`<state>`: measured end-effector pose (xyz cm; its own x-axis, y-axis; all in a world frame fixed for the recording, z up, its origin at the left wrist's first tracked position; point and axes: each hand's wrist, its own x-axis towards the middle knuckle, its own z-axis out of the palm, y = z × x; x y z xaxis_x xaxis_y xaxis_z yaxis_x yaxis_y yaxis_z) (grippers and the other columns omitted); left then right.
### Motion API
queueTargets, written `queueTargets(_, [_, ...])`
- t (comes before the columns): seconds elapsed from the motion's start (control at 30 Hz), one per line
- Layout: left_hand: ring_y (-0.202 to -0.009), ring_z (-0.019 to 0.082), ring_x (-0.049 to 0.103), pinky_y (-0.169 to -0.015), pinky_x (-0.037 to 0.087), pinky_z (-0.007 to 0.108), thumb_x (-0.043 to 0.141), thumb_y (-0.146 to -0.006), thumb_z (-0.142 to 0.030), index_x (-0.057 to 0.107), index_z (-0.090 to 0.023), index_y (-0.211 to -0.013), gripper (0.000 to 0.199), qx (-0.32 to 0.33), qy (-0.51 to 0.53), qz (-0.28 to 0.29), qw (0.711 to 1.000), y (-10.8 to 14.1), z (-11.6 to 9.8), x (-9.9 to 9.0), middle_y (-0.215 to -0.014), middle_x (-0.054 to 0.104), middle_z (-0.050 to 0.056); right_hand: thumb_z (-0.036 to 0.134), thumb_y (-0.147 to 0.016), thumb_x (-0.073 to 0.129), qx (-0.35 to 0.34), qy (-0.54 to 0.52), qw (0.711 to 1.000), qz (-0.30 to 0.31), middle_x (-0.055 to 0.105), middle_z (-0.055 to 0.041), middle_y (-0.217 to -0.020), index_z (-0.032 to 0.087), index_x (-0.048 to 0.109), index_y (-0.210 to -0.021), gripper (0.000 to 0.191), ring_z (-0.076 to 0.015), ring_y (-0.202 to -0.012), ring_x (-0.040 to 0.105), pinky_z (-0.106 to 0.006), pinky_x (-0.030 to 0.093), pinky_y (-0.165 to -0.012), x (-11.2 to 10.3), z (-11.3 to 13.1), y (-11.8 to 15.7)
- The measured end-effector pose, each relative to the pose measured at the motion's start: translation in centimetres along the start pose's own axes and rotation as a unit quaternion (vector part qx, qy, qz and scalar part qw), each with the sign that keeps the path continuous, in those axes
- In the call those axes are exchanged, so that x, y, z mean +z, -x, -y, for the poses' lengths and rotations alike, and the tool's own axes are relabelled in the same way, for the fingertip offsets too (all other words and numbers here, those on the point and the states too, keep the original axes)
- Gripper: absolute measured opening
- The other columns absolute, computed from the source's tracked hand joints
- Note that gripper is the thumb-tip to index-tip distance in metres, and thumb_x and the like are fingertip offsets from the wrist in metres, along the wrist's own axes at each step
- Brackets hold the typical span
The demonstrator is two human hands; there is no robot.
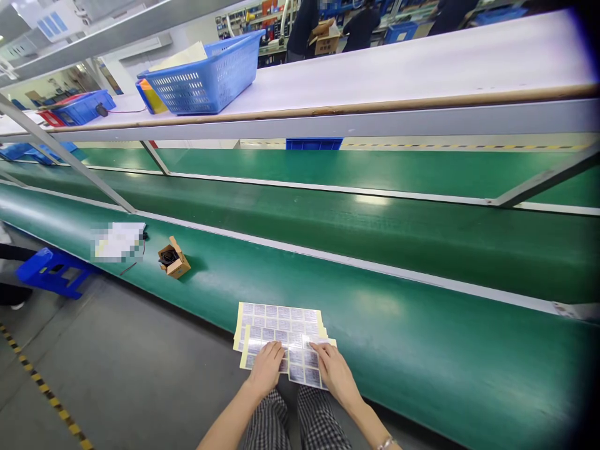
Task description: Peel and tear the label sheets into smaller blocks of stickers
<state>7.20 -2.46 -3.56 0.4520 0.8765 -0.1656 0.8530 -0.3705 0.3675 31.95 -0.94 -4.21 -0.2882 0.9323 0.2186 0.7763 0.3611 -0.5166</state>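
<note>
A big work room is seen, with a long green belt [422, 250] running across it and a white shelf [422, 69] built above. On the shelf a blue basket [206, 78] is set, likely so it is kept out of the way of the belt. Far behind, other people are seen at work by some boxes. On the near strip of the belt, which serves as the counter, a small open cardboard box [174, 260] is placed well off to the left, and a blurred white paper [119, 241] lies just beside it. A blue stool [49, 272] is stood on the grey floor [117, 369] by the counter's edge. Right in front of the person, a small stack of sticker sheets [281, 328] is laid at the near edge of the counter, probably so it can be reached with ease. The top sheet is pulled a little nearer than the others and hangs partly over the edge. The left hand [266, 369] is laid flat on the lower left part of that sheet, with its grip open and nothing pinched. The right hand [334, 372] is rested on the lower right part, fingers spread and open too. The sheet seems to be held down so it stays put.
</note>
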Motion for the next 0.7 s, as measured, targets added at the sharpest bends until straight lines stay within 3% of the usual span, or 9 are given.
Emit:
queueTargets(0.3, [-0.134,0.028,0.045,-0.116,0.035,0.047,0.046,-0.076,-0.003,0.051,-0.014,-0.130,0.055,-0.009,-0.009,0.004,1.000,-0.2,-0.4,-0.6,-0.142,0.052,0.014,0.008,-0.092,0.036,0.001,0.002,1.000,0.024,0.064,-0.0107,-0.092,0.016,0.068,-0.117,0.041,-0.0227,-0.087,0.065,-0.035,0.058,-0.079,0.2,0.4,0.4])
queueTargets(0.7, [-0.131,0.030,0.048,-0.113,0.039,0.050,0.048,-0.077,-0.002,0.052,-0.015,-0.125,0.050,-0.002,-0.021,0.009,1.000,-0.5,-0.8,-1.6,-0.139,0.053,0.014,0.010,-0.090,0.040,-0.002,-0.011,1.000,0.026,0.066,-0.0093,-0.090,0.019,0.071,-0.109,0.038,-0.0221,-0.085,0.068,-0.035,0.059,-0.079,1.0,1.4,5.0])
